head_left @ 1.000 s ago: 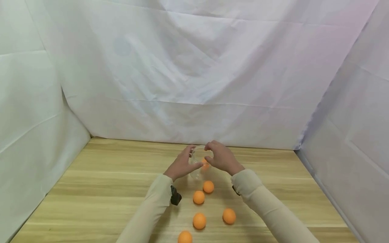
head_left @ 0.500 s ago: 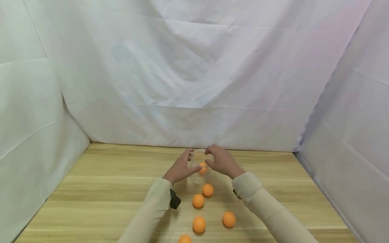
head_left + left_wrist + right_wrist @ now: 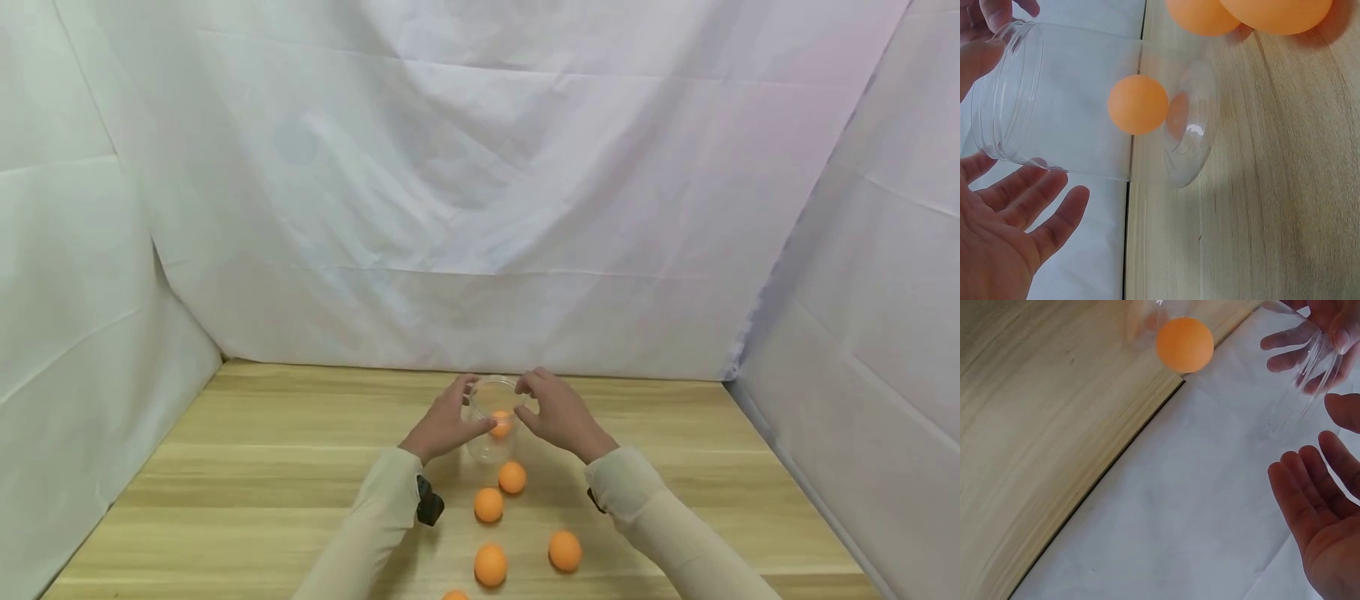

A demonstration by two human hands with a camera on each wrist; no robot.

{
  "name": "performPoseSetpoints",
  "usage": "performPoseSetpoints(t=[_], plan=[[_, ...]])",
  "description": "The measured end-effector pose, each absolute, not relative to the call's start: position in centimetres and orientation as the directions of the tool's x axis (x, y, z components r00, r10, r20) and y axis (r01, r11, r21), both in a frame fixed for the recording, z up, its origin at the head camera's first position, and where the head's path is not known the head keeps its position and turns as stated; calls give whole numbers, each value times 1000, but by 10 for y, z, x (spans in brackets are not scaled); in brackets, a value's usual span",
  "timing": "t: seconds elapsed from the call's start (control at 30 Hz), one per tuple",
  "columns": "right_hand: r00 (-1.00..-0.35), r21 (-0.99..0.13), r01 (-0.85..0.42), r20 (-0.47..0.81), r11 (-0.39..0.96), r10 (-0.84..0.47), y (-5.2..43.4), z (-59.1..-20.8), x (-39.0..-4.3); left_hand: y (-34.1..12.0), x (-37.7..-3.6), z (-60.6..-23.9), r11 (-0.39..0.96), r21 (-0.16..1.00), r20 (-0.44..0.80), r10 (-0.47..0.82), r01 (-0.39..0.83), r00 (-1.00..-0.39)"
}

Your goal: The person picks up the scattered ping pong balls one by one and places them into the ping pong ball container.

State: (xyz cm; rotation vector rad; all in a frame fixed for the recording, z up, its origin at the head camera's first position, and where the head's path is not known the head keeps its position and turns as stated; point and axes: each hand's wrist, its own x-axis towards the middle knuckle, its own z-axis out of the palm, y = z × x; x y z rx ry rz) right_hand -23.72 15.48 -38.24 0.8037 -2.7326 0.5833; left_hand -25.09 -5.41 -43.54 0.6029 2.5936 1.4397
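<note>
A clear plastic jar (image 3: 480,446) with its mouth upward stands towards the back of the wooden table. My left hand (image 3: 446,423) grips its threaded neck, thumb at the near side and fingers round the left. Beside the right of the rim is my right hand (image 3: 561,414), its fingers parted and slightly bent, holding nothing. The right wrist view shows that hand apart from the jar. One orange ball (image 3: 1138,105), the size of a table tennis ball, is inside the jar low down, over its base. A second orange ball (image 3: 512,477) lies just in front of the jar.
More orange balls lie nearer on the table (image 3: 247,483): one ball (image 3: 489,505) between the forearms, another ball (image 3: 491,566) below it, and one ball (image 3: 565,551) to the right. A ball (image 3: 455,596) is cut off by the lower edge. White cloth (image 3: 465,325) hangs behind and at both sides.
My right hand has drawn slightly right, away from the rim, its fingers parting. The ball in the jar sits a little lower. The whole head view has tilted slightly up.
</note>
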Motion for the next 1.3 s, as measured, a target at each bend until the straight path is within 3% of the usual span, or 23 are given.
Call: performPoseSetpoints(t=[0.43,0.83,1.3], plan=[[-805,-300,-575,376,761,-459,165,-412,-217,-56,-246,-440,464,833,103,404,301,-909],[-812,-260,-583,152,769,-564,160,-429,-211,-58,-249,-438,471,827,110,400,307,-910],[-775,-261,-625,94,736,-625,151,-444,-209,-62,-252,-439,482,819,115,396,313,-911]])
